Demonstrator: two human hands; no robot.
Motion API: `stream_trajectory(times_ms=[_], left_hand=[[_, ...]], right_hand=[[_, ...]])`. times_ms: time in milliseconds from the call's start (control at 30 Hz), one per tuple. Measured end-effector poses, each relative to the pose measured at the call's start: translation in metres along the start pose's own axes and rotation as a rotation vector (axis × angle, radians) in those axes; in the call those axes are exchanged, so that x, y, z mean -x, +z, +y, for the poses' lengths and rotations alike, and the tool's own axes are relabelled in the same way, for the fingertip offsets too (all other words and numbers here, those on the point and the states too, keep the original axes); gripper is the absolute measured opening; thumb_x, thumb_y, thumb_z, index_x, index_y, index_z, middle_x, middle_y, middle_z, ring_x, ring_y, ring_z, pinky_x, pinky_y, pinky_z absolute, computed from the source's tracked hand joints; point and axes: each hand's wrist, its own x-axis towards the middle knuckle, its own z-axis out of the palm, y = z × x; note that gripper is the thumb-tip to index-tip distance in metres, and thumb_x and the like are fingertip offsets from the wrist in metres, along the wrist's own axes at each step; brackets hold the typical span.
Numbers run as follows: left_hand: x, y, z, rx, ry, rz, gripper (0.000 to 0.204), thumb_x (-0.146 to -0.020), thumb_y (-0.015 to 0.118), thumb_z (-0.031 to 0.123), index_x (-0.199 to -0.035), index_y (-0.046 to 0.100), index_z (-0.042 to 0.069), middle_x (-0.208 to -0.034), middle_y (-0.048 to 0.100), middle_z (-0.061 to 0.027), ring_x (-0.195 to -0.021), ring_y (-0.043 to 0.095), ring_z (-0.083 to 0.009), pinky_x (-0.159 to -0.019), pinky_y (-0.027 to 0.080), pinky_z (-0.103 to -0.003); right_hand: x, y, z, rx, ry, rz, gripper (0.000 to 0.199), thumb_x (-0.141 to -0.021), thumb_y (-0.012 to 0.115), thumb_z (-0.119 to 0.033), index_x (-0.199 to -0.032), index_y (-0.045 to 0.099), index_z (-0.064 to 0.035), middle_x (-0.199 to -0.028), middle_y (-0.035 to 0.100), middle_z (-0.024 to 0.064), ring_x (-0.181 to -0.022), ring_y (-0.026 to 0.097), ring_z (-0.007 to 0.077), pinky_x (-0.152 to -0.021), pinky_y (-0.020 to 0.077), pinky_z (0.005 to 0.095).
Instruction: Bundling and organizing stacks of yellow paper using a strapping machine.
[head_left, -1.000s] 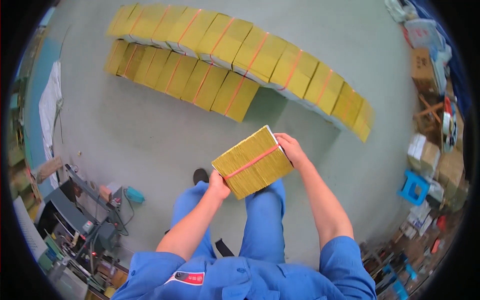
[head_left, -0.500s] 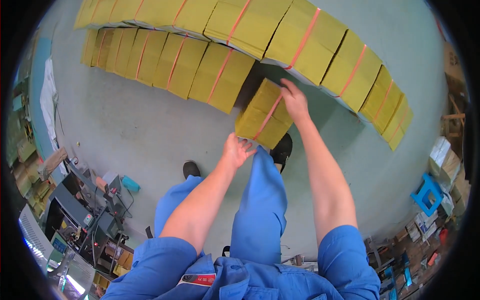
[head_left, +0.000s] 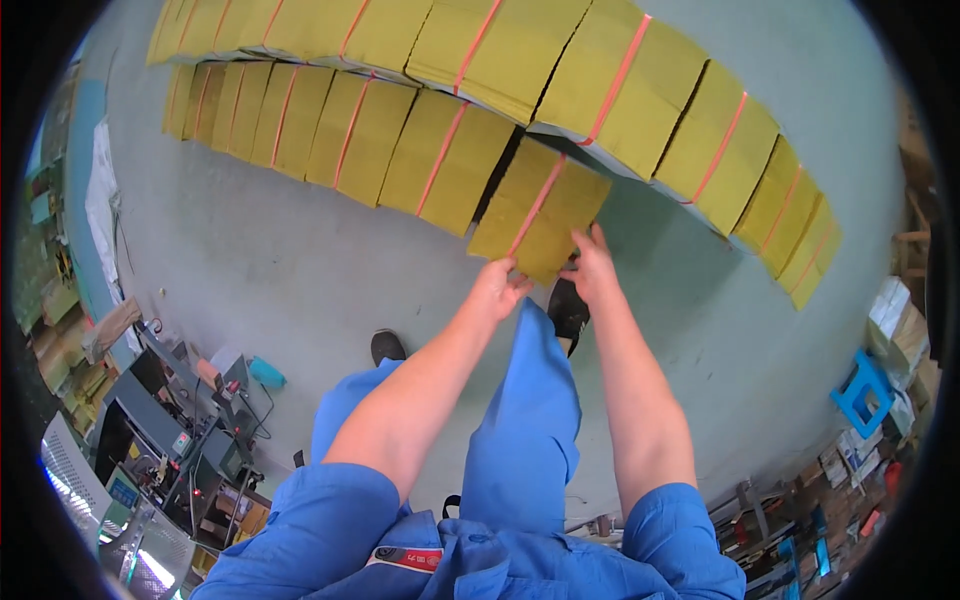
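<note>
A yellow block-shaped bundle (head_left: pixel 560 205) with a pink strap around it sits at the near row's right end, close beside the last bundle there. My left hand (head_left: pixel 498 288) grips its near edge by the strap, fingers bent against the side. At its near right corner is my right hand (head_left: pixel 592 268), thumb and fingers around the corner. The undersides of both hands' grips are hidden. Similar strapped bundles form the near row (head_left: pixel 440 160) on the left. Behind it, a longer and taller row (head_left: pixel 610 85) curves across the top.
Grey floor (head_left: pixel 270 250) lies around my dark shoes (head_left: pixel 568 308). Left stands dark machinery (head_left: pixel 150 410) with cables and a teal object (head_left: pixel 266 372). To the right are a blue plastic stool (head_left: pixel 864 394) and wrapped packages (head_left: pixel 897 318). Clutter lines the lower right edge.
The bundle has turned and shifted to sit next to the near row, its broad yellow face now up. My right hand has moved from its far side to its near right corner.
</note>
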Motion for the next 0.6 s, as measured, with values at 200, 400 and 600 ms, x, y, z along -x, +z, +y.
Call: stream_trajectory(times_ms=[200,400,600], left_hand=[[0.019,-0.004,0.039,-0.332,0.055,0.005,0.073,-0.092,0.057,0.019,-0.149,0.016,0.002,-0.155,0.018,-0.0180,-0.137,0.029,-0.0416,-0.106,0.039,-0.053],[0.178,-0.235,0.114,-0.987,0.400,0.385,0.073,-0.086,0.061,0.027,-0.149,0.029,0.007,-0.148,0.037,-0.0206,-0.137,0.036,-0.0332,-0.107,0.036,-0.044],[0.431,-0.493,0.101,-1.228,0.299,0.805,0.023,-0.082,0.055,0.020,-0.094,0.061,0.001,-0.079,0.061,-0.0141,-0.068,0.061,-0.0246,-0.057,0.048,-0.042]], right_hand=[[0.004,0.024,-0.034,0.164,-0.158,0.026,0.069,-0.092,0.056,-0.031,-0.149,0.022,-0.0092,-0.144,0.041,0.0109,-0.128,0.042,0.0291,-0.098,0.0353,0.0552],[0.190,0.019,0.108,0.459,-0.413,0.238,0.057,-0.091,0.060,-0.017,-0.140,0.040,0.0020,-0.137,0.050,0.0188,-0.122,0.051,0.0265,-0.102,0.0408,0.0355],[0.385,-0.044,0.223,0.672,0.187,0.352,0.039,-0.088,0.058,-0.025,-0.114,0.063,0.0031,-0.108,0.067,0.0221,-0.102,0.064,0.0308,-0.086,0.0490,0.0407]])
